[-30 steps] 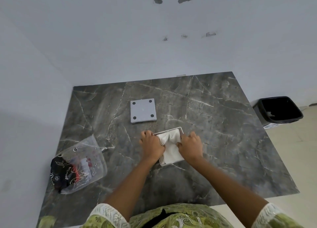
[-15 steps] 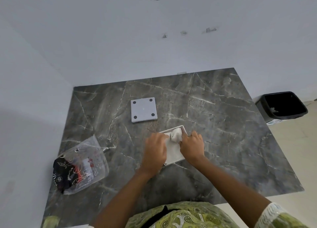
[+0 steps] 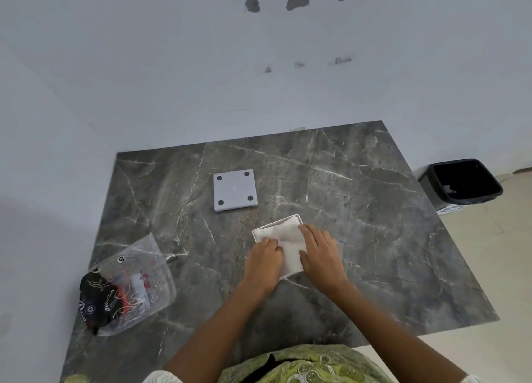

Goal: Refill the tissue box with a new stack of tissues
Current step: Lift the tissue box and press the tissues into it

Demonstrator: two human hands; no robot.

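A white square tissue box (image 3: 296, 216) lies open-side up in the middle of the dark marble table (image 3: 374, 238). A white stack of tissues (image 3: 283, 233) fills it and lies nearly flat. My left hand (image 3: 264, 257) rests on the stack's near left part with its fingers curled into the tissue. My right hand (image 3: 319, 250) lies flat on the stack's right side, fingers apart, covering the box's right edge. The box's grey bottom panel (image 3: 234, 189), with four black feet, lies apart from the box, farther back on the table.
A clear plastic bag (image 3: 126, 287) with black and red printing lies at the table's left near edge. A black waste bin (image 3: 460, 185) stands on the floor beyond the right edge. White walls close off the back and left.
The bunched tissue that stood up between my hands has been pushed down flat into the box. My left hand slid onto the stack, and my right hand spread out over its right side.
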